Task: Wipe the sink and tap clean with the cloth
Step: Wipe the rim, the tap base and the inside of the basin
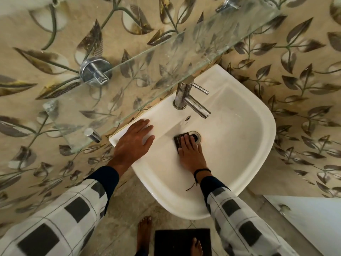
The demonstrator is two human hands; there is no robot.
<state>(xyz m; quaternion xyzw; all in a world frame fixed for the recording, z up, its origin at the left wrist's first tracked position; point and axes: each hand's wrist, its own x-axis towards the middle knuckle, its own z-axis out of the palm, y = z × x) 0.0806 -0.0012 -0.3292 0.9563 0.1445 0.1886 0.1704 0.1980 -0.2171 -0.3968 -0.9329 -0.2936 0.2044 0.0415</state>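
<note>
A white wall-mounted sink (pixel 245 137) fills the middle of the view. A steel tap (pixel 186 100) stands at its back rim, spout pointing into the bowl. My right hand (pixel 190 150) lies flat inside the bowl, fingers straight, pressing a dark striped cloth (pixel 180 140) against the bottom, right beside the drain (pixel 197 136). Most of the cloth is hidden under the fingers. My left hand (pixel 134 139) rests flat and open on the sink's left rim, holding nothing.
A glass shelf (pixel 166 58) on chrome brackets (pixel 94 71) juts out above the sink's back edge and the tap. Leaf-patterned tiles cover the wall. A dark floor mat (pixel 181 241) and bare feet are below the sink. A white surface (pixel 310 218) is at lower right.
</note>
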